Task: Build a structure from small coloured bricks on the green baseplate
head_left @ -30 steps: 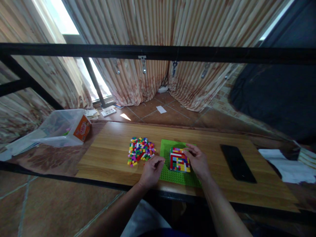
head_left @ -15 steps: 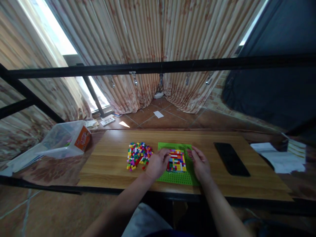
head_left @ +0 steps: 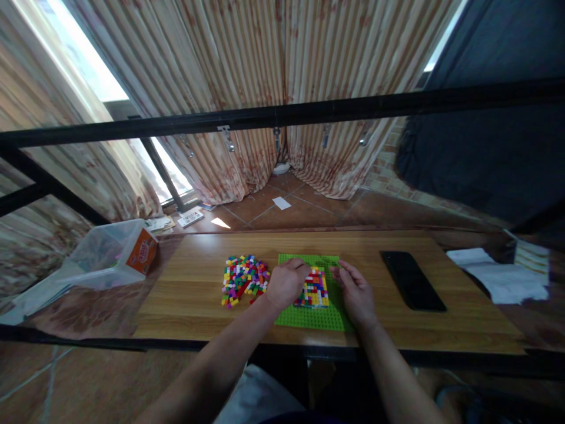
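Observation:
A green studded baseplate [head_left: 314, 318] lies on the wooden table, bearing a square patch of multicoloured toy bricks [head_left: 316, 288]. My left hand [head_left: 286, 284] reaches over the upper left of that patch with its fingertips pinched together and pointing down. Whatever they hold is too small to make out. By the baseplate's right edge is my right hand [head_left: 356, 290], its thumb and fingers curled together; I cannot make out what is between them. To the left of my left hand lies a loose pile of small coloured bricks [head_left: 244, 278].
A black phone [head_left: 414, 281] lies on the table [head_left: 189, 288] to the right. Beyond the right edge are white papers [head_left: 497, 274]. A clear plastic box [head_left: 108, 254] with an orange label stands off the left end. A black metal bar [head_left: 256, 116] crosses above the far side.
My left hand has moved slightly farther forward over the brick patch, covering more of its upper left. My right hand stays by the baseplate's right edge. The whole view has shifted a little.

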`<move>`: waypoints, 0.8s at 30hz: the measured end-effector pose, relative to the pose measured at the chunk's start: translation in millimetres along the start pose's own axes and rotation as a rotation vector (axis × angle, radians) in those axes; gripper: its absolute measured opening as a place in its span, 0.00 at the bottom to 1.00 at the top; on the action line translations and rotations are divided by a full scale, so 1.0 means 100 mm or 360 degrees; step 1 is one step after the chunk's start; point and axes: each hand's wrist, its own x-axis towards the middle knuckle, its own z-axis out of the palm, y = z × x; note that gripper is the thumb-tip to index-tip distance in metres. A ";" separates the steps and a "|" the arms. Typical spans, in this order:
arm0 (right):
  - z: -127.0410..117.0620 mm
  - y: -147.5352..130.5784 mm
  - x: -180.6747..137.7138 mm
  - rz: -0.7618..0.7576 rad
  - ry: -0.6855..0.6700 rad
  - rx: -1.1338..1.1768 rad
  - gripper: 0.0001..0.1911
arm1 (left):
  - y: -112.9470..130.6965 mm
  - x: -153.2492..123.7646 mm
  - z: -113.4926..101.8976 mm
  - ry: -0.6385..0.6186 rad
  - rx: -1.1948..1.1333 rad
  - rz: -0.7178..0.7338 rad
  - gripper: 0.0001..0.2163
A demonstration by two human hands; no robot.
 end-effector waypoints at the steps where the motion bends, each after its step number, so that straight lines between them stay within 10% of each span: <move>1: 0.00 -0.01 0.00 0.0002 -0.0005 0.0003 0.24 | 0.00 0.01 0.00 -0.0008 0.0015 -0.0001 0.08; 24: 0.04 -0.11 -0.07 -0.0004 -0.0040 -0.0050 0.21 | -0.16 0.05 0.07 0.0274 -0.0608 -0.0409 0.09</move>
